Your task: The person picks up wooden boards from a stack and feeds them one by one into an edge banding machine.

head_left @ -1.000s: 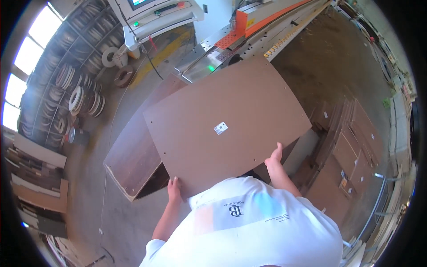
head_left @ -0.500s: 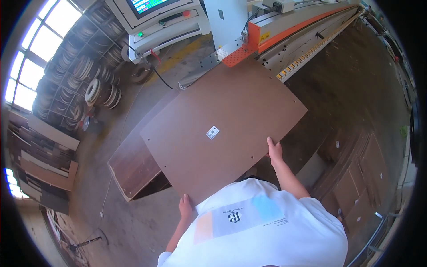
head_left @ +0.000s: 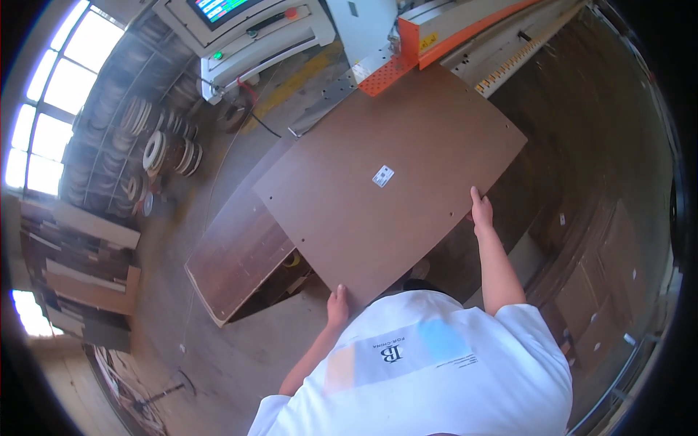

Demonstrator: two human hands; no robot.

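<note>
Brown panel (head_left: pixel 411 218), flat and rectangular, is in front of the person's body, and its far edge reaches to the perforated orange plate (head_left: pixel 385 73) of a machine; I cannot tell if these two touch. Both hands pinch the panel at its border. The left hand (head_left: pixel 338 307) holds near the closest corner, with the thumb up and the other fingers mostly hidden. The right hand (head_left: pixel 481 211) holds the right-hand edge, also with the thumb up and the fingers partly hidden below. On the panel's upper face there is a small white label (head_left: pixel 383 176), and small dark holes lie near the edges. Lower and to the left, a brown wooden structure (head_left: pixel 240 258) is partly covered from view by the panel. Beyond it stands a light-coloured control console (head_left: pixel 273 43) with a lit screen.
</note>
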